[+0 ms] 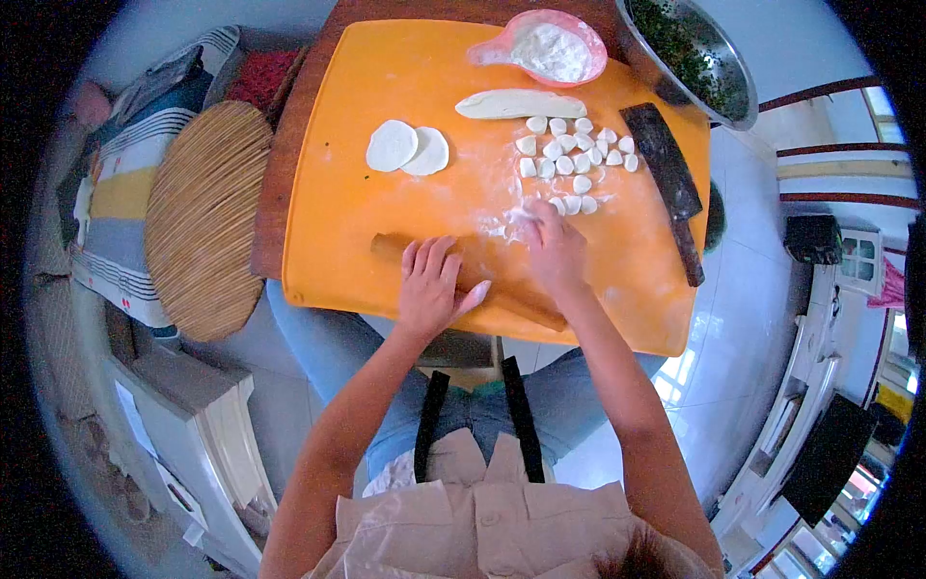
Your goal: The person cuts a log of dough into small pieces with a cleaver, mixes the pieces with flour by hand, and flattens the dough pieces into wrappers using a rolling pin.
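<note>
My left hand [431,289] lies over a wooden rolling pin [526,307], fingers draped across it and thumb out to the side. The pin rests near the front edge of an orange board [328,212]. My right hand [553,246] is closed, fingertips down in loose flour [502,217]; whatever they pinch is hidden. Just beyond it are several small cut dough pieces [565,166], with a longer dough strip [521,104] behind them. Two flat round wrappers [393,146] overlap at the board's left.
A pink scoop of flour [555,53] sits at the board's back. Beside it stands a metal bowl of chopped greens [690,58]. A dark cleaver [664,164] lies along the right edge. To the left is a round woven reed tray [207,222].
</note>
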{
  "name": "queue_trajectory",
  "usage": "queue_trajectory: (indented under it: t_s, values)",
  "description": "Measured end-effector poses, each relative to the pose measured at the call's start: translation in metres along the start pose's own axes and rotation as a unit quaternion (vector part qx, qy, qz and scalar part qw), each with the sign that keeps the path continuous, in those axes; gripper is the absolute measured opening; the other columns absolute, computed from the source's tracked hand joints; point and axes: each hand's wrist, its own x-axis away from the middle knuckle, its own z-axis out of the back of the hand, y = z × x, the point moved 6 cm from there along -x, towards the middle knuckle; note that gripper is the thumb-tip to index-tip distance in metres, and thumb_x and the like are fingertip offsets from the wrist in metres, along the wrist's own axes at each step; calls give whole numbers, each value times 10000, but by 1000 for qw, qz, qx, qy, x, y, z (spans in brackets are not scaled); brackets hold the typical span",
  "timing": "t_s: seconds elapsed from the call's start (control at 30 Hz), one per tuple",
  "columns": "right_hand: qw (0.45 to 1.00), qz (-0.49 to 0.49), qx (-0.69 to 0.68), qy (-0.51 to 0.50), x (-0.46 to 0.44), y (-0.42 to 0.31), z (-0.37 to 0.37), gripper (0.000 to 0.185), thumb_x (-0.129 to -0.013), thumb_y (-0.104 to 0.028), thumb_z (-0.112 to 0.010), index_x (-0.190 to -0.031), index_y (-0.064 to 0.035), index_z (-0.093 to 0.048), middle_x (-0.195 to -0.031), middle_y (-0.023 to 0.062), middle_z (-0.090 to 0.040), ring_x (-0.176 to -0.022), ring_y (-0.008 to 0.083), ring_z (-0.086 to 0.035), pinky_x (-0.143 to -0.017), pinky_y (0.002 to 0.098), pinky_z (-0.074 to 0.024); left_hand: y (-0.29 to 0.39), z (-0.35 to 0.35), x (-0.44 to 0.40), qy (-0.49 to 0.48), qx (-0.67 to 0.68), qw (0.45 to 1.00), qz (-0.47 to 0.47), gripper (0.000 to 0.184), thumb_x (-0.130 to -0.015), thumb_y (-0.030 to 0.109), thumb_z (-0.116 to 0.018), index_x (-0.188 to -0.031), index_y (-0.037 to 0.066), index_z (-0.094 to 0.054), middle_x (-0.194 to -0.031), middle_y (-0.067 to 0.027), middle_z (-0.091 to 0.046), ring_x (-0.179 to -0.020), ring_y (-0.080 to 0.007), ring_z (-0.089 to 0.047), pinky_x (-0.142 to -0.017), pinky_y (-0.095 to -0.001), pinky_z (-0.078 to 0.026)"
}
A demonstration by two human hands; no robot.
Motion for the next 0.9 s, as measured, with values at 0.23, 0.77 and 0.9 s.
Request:
queue_trajectory:
  t_s: [0.23,0.77,0.9]
  values:
    - [907,388,164,-13,28,-11,-36,394,-861,-123,-521,-1251,-107,-466,-1288,134,-489,-1247,271,-415,-1010,380,-364,-3,-5,3,-10,-4,1000,-2,429,-742,435,-637,-891,47,-532,-1060,-127,-493,-1028,-307,-466,-953,-459,-320]
    - [994,104,-17,8,6,7,-22,176,-736,2,-579,-907,-24,-548,-890,160,-602,-834,352,-575,-738,439,-457,3,-36,-87,-76,-33,993,79,580,-837,243,-461,-1327,-37,-323,-1424,-203,-283,-1339,-362,-220,-1064,-500,-219]
    - [992,106,13,-74,-2,2,-7,140,-732,-11,-593,-866,-5,-554,-814,180,-617,-798,359,-593,-720,439,-466,5,-41,-91,-83,-35,994,56,574,-862,254,-426,-1348,-24,-298,-1418,-205,-293,-1332,-351,-244,-1054,-498,-238]
